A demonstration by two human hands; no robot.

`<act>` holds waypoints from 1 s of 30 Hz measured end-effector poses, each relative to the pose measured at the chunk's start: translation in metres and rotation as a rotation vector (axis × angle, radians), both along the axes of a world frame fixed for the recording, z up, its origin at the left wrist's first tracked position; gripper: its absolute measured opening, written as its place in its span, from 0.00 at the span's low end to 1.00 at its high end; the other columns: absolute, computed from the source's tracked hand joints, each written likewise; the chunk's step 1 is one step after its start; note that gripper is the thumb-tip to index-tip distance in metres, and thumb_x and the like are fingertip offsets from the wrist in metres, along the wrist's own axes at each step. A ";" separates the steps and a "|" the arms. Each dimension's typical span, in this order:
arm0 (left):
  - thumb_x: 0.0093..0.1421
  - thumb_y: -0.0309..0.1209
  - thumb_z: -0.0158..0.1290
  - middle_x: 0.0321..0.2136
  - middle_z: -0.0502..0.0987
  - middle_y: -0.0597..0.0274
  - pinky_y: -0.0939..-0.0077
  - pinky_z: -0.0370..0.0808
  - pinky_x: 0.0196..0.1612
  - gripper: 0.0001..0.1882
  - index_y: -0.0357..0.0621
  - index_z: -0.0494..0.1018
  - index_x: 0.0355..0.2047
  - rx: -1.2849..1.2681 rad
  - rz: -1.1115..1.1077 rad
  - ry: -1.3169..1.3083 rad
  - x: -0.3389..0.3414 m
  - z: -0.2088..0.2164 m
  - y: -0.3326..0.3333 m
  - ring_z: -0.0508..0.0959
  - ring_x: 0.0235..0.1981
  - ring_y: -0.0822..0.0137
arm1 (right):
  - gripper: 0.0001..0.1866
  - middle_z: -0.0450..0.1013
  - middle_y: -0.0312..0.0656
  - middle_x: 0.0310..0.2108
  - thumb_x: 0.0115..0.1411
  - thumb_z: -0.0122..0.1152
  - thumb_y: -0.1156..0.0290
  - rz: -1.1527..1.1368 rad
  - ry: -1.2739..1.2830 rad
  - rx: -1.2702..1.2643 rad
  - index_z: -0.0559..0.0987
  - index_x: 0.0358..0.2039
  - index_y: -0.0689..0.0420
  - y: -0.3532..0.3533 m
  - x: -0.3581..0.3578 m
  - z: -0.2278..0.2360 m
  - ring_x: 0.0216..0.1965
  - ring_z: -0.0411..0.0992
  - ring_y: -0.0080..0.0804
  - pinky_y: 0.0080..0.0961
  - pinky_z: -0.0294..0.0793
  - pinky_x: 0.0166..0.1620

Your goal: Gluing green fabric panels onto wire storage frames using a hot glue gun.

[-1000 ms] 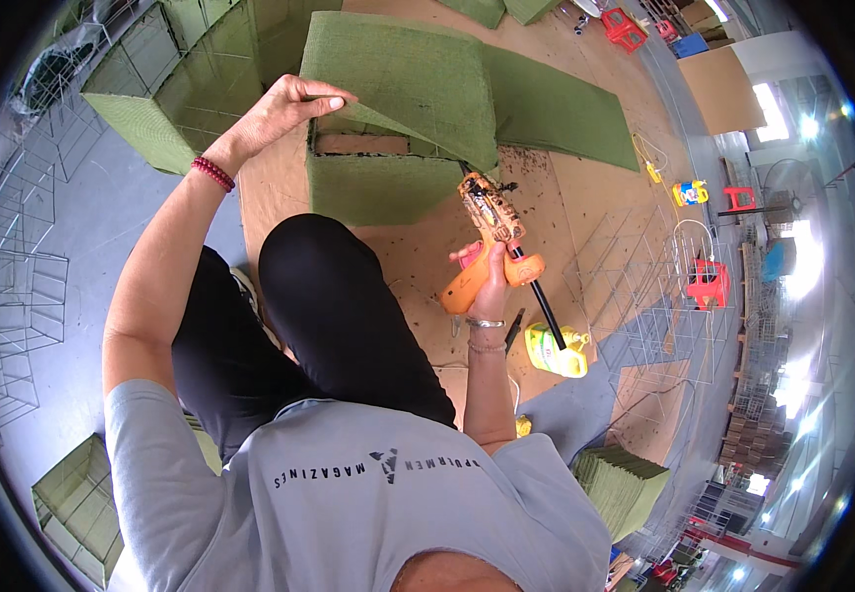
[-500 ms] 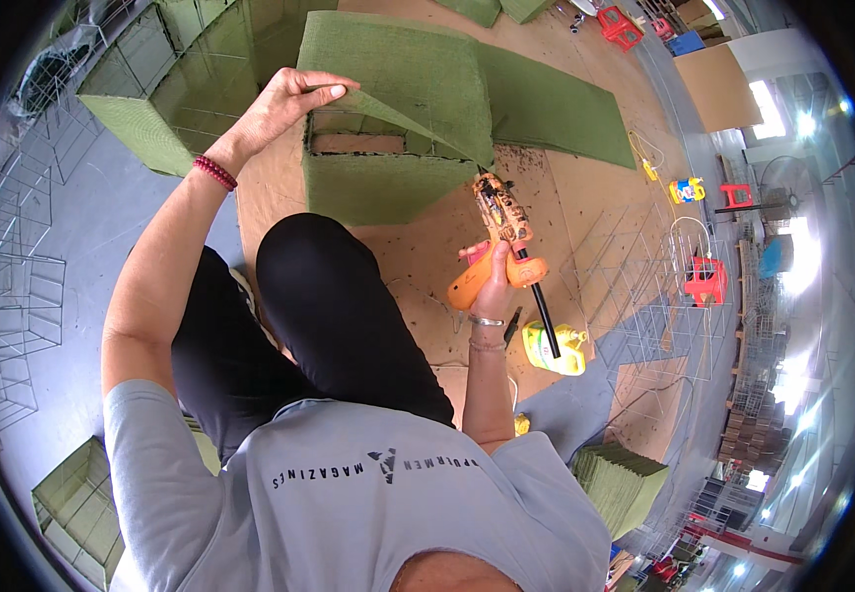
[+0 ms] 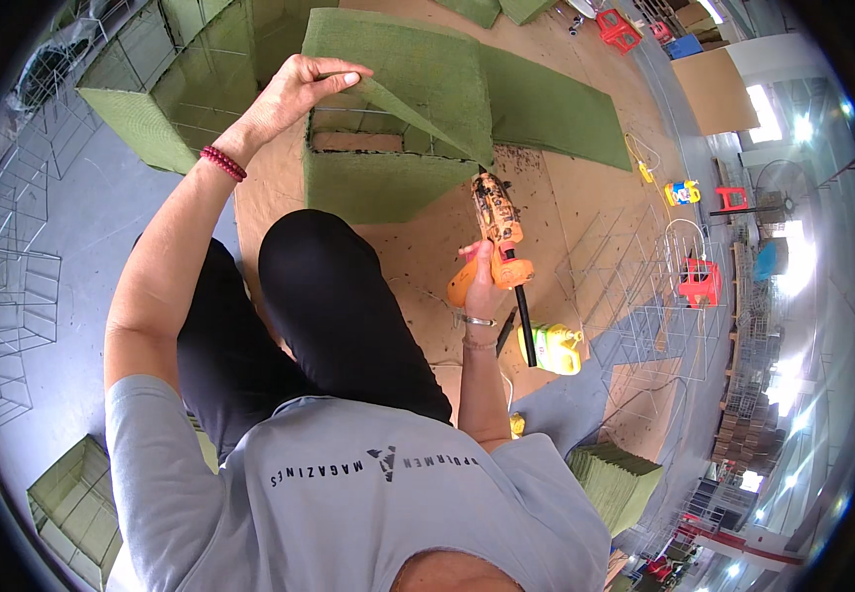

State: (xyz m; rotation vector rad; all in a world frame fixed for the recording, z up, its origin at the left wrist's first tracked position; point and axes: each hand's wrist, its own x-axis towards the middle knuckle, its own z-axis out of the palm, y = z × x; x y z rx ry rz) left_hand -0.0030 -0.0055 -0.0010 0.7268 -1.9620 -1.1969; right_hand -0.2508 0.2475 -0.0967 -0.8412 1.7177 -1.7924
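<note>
My left hand (image 3: 304,94) pinches the lifted edge of a green fabric flap (image 3: 393,104) on a green fabric-covered box (image 3: 373,187). Below the raised flap, a gap in the box shows wire and brown board. My right hand (image 3: 487,286) grips an orange hot glue gun (image 3: 498,217) smeared with dark residue. A black glue stick (image 3: 524,326) sticks out of its back end. The gun's nozzle is at the box's right corner, by the end of the gap; whether it touches cannot be made out.
A green panel (image 3: 556,104) extends right from the box. Another green wire-framed box (image 3: 166,99) stands at the left. A yellow jug (image 3: 554,348) sits near my right forearm. Wire frames (image 3: 635,286) lie at right, a red stool (image 3: 701,283) beyond. Brown board (image 3: 546,197) covers the floor.
My left hand has shifted slightly right with the flap. The glue gun has turned a little, its rear end swinging left, while its nozzle stays at the box corner.
</note>
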 end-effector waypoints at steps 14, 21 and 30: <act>0.60 0.43 0.51 0.36 0.79 0.58 0.69 0.67 0.55 0.17 0.46 0.77 0.43 -0.008 -0.034 -0.077 0.011 -0.002 0.002 0.75 0.44 0.68 | 0.11 0.72 0.35 0.25 0.62 0.55 0.65 0.082 -0.056 0.012 0.73 0.28 0.59 0.000 0.017 0.002 0.30 0.70 0.23 0.22 0.70 0.38; 0.62 0.40 0.51 0.36 0.79 0.62 0.74 0.68 0.52 0.16 0.42 0.77 0.43 -0.036 -0.042 -0.101 0.011 0.003 0.003 0.74 0.42 0.74 | 0.11 0.72 0.35 0.25 0.62 0.54 0.65 0.130 -0.058 -0.001 0.73 0.29 0.60 -0.001 0.028 0.003 0.30 0.70 0.22 0.21 0.69 0.38; 0.61 0.42 0.51 0.33 0.79 0.61 0.71 0.69 0.52 0.17 0.45 0.77 0.43 -0.037 -0.048 -0.078 0.010 0.003 0.005 0.75 0.41 0.74 | 0.11 0.69 0.36 0.27 0.64 0.50 0.64 0.222 0.015 0.042 0.71 0.34 0.60 -0.002 0.038 0.001 0.30 0.70 0.25 0.23 0.70 0.37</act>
